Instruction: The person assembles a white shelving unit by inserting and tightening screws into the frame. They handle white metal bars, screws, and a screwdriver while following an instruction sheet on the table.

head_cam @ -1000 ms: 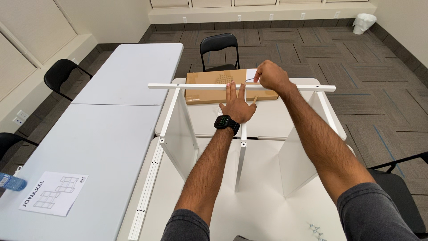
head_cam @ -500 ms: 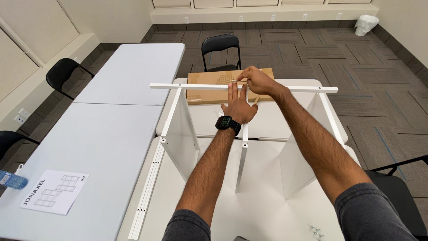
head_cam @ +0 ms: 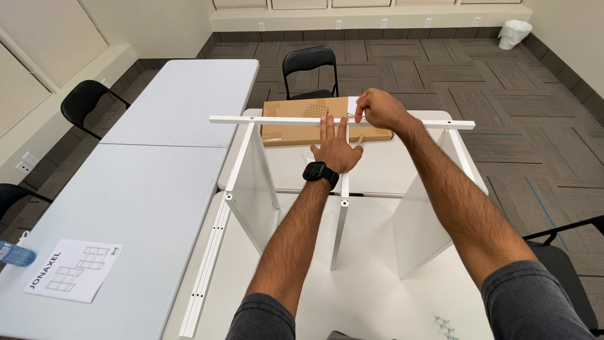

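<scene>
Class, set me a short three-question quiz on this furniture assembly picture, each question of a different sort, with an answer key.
1. True or false: the left hand is closed in a fist around the white rail.
2. Which thing lies just beyond the rail on the far table? A) a cardboard box B) a red toolbox C) a laptop
3. Fill in: the right hand pinches a small part at the top of the ____ upright panel.

Key
1. False: the left hand lies flat and open against the rail.
2. A
3. middle; the part itself is too small to identify.
</scene>
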